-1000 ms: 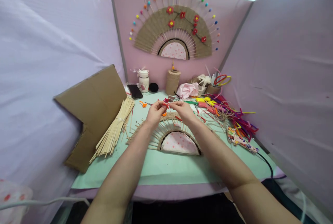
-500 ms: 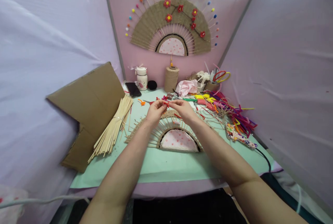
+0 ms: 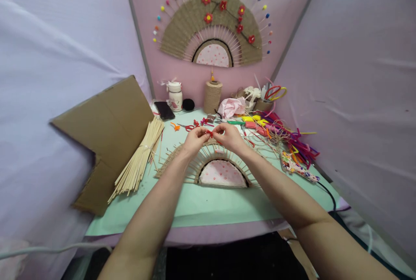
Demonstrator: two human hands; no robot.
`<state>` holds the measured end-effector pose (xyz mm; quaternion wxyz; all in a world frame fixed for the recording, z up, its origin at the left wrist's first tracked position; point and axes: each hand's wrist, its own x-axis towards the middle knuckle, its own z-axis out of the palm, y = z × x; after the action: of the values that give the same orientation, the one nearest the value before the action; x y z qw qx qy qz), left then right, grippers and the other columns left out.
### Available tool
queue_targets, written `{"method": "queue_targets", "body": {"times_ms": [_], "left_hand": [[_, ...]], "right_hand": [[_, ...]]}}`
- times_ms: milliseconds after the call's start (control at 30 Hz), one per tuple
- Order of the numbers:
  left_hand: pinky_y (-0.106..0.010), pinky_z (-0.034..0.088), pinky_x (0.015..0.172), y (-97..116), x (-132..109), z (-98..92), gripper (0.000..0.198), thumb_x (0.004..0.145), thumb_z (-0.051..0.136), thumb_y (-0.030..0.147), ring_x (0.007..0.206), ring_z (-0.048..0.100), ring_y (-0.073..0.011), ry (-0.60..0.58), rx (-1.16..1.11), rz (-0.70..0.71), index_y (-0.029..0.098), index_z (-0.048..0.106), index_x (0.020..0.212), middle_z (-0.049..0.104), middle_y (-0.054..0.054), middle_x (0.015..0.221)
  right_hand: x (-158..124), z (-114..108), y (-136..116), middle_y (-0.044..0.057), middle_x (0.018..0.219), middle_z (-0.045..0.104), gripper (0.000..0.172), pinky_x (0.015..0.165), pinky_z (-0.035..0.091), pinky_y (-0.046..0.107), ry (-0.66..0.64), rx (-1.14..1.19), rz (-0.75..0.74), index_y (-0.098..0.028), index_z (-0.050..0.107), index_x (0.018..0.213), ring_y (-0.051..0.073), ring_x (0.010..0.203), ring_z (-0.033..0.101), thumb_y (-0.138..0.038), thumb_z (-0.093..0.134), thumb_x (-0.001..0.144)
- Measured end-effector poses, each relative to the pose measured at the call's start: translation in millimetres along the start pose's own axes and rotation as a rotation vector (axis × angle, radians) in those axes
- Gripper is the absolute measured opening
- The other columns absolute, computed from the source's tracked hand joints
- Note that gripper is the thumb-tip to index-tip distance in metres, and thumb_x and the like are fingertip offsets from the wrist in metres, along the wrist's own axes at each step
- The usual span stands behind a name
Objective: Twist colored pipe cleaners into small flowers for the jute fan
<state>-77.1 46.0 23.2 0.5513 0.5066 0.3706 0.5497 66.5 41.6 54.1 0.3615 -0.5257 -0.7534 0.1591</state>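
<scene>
Between my fingertips is a small bent red piece (image 3: 210, 133) that looks like pipe cleaner. My left hand (image 3: 195, 138) pinches its left side, and my right hand (image 3: 229, 136) pinches the other side with curled fingers. Both hands hover over the upper part of a half-round woven fan (image 3: 175, 158) made of sticks and twine, which lies on the table. A pink dotted half-circle (image 3: 222, 173) forms the fan's base. Just beyond my left hand lie red-handled scissors (image 3: 187, 127) and small red pipe-cleaner shapes (image 3: 204, 121).
At left, a bundle of sticks (image 3: 138, 161) lies against brown cardboard (image 3: 100, 128). A phone (image 3: 164, 110), white bottle (image 3: 175, 97) and twine spool (image 3: 212, 97) stand behind. Purple pipe cleaners (image 3: 300, 148) and a patterned glue gun (image 3: 299, 168) are at right. A finished fan (image 3: 185, 24) hangs on the back wall.
My right fingers have curled in and shifted slightly on the red piece, which shows more now. The whole view has tilted a little. My left hand still pinches.
</scene>
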Motion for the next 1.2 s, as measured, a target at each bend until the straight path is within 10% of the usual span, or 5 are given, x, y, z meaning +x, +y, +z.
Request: {"method": "queue_targets", "body": {"times_ms": [167,400,633,1200], "left_hand": [[-0.021,0.036,0.058,-4,2,0.8,0.011,0.06,0.068,0.005,0.057,0.049,-0.0083,0.11,0.112,0.042,0.014,0.061,0.063,0.058,0.002,0.058],[-0.023,0.045,0.066,11,-4,-6.6,0.019,0.062,0.076,0.011,0.062,0.055,-0.0077,-0.156,-0.456,-0.288,0.012,0.061,0.073,0.059,-0.001,0.067],[-0.02,0.046,0.065,12,-10,-4.4,0.02,0.061,0.079,0.014,0.062,0.056,-0.007,-0.334,-0.46,-0.361,0.01,0.064,0.074,0.06,-0.003,0.069],[-0.02,0.046,0.063,3,-6,-3.3,0.016,0.059,0.077,0.007,0.061,0.056,-0.0071,-0.281,-0.376,-0.456,0.009,0.066,0.071,0.061,-0.003,0.067]], "right_hand": [[-5,2,-5,0.011,0.088,0.066,0.014,0.088,0.033,0.041,0.034,-0.323,-0.13,-0.018,0.066,0.073,0.026,0.099,0.053,-0.022,0.054,0.08],[5,-9,20,0.001,0.073,0.066,0.025,0.065,0.041,0.028,-0.251,0.664,0.195,-0.019,0.066,0.081,0.014,0.066,0.056,-0.041,0.069,0.069],[-2,-8,28,-0.002,0.065,0.058,0.032,0.054,0.034,0.022,-0.436,0.991,0.269,-0.017,0.064,0.073,0.008,0.058,0.048,-0.041,0.079,0.059],[-4,-20,26,-0.001,0.059,0.061,0.028,0.054,0.038,0.024,-0.309,0.562,0.105,-0.015,0.066,0.065,0.009,0.054,0.048,-0.041,0.075,0.06]]}}
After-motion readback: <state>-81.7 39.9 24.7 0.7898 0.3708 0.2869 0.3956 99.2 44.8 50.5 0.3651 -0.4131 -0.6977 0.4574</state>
